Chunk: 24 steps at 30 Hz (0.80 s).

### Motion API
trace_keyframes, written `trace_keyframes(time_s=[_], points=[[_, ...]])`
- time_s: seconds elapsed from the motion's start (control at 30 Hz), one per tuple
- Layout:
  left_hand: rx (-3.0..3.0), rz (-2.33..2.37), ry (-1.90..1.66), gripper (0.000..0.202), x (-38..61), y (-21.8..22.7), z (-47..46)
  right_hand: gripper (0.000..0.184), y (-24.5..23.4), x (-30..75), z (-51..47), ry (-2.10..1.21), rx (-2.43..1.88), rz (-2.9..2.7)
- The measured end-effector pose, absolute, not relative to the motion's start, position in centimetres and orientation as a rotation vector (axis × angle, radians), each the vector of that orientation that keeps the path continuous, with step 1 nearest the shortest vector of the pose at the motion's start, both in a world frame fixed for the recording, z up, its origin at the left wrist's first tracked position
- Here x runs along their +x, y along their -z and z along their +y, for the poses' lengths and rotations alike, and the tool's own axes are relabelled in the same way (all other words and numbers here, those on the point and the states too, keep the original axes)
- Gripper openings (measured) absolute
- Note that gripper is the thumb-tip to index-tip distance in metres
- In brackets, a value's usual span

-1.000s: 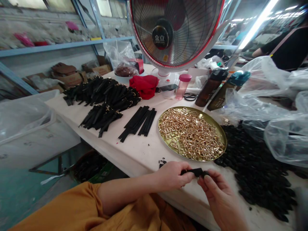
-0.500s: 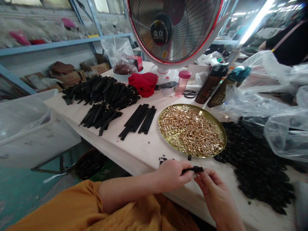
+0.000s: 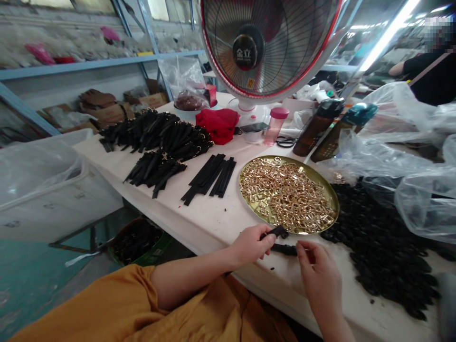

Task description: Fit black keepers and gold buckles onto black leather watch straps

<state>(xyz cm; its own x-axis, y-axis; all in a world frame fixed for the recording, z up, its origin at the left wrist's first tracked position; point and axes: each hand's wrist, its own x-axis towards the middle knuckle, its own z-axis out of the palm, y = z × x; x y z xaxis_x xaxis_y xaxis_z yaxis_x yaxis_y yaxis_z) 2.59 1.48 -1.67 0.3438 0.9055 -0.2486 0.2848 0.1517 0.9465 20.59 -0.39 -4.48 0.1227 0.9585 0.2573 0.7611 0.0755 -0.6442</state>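
My left hand point(image 3: 251, 244) is closed around a black strap point(image 3: 275, 232), whose end sticks out past the thumb towards the tray's near rim. A second black length point(image 3: 285, 249) runs from below that hand to my right hand point(image 3: 318, 266), where thumb and fingers pinch its end. Whether both lengths are one folded strap, I cannot tell. Just beyond the hands stands a round gold tray point(image 3: 245, 205) heaped with small gold metal buckles point(image 3: 292, 194). Flat black straps point(image 3: 210, 175) lie side by side farther left on the table.
Piled black straps with gold fittings point(image 3: 156, 133) cover the back left. Small black pieces point(image 3: 384, 256) spread at right under clear plastic bags point(image 3: 427, 199). A fan point(image 3: 245, 52), red cloth point(image 3: 218, 125), pink-lidded bottle point(image 3: 276, 126) and dark bottles point(image 3: 315, 128) stand behind. A person point(image 3: 427, 71) is at far right.
My hands have moved slightly apart. The left has shifted up and left, and a strap end now points up from it. The right still pinches a black end. The view has shifted slightly.
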Motion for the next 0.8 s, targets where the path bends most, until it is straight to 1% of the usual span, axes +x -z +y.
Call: trace_keyframes(time_s=[0.13, 0.23, 0.3, 0.37, 0.43, 0.5, 0.57, 0.63, 0.7, 0.8], points=[[1.372, 1.155, -0.687, 0.026, 2.2, 1.2, 1.3, 0.022, 3.1, 19.6, 1.6, -0.012, -1.763, -2.226], [1.373, 1.143, -0.689, 0.026, 1.8, 1.0, 1.2, 0.018, 2.7, 18.8, 2.6, 0.174, -1.899, -2.353], [1.372, 1.147, -0.679, 0.025, 1.5, 1.0, 1.1, 0.017, 2.7, 18.5, 2.9, 0.233, -1.951, -2.372], [1.37, 1.154, -0.659, 0.025, 1.4, 0.9, 1.0, 0.013, 2.7, 18.6, 3.2, 0.191, -1.966, -2.375], [1.38, 1.161, -0.631, 0.025, 1.3, 0.8, 0.9, 0.01, 2.6, 19.1, 3.2, -0.008, -1.945, -2.292], [1.396, 1.164, -0.606, 0.025, 1.3, 0.5, 0.9, 0.011, 2.3, 19.7, 2.9, -0.407, -1.865, -2.043], [1.419, 1.153, -0.591, 0.027, 1.4, 0.2, 0.8, 0.018, 1.9, 20.1, 2.2, -0.865, -1.716, -1.628], [1.479, 1.155, -0.594, 0.028, 1.6, -0.2, 0.6, 0.028, 1.5, 20.1, 1.3, -1.181, -1.536, -1.19], [1.592, 1.179, -0.608, 0.028, 1.9, -0.6, 0.5, 0.034, 1.1, 19.6, 0.3, -1.355, -1.395, -0.886], [1.777, 1.236, -0.603, 0.025, 2.2, -1.1, 0.4, 0.035, 1.0, 18.6, -0.6, -1.507, -1.276, -0.711]])
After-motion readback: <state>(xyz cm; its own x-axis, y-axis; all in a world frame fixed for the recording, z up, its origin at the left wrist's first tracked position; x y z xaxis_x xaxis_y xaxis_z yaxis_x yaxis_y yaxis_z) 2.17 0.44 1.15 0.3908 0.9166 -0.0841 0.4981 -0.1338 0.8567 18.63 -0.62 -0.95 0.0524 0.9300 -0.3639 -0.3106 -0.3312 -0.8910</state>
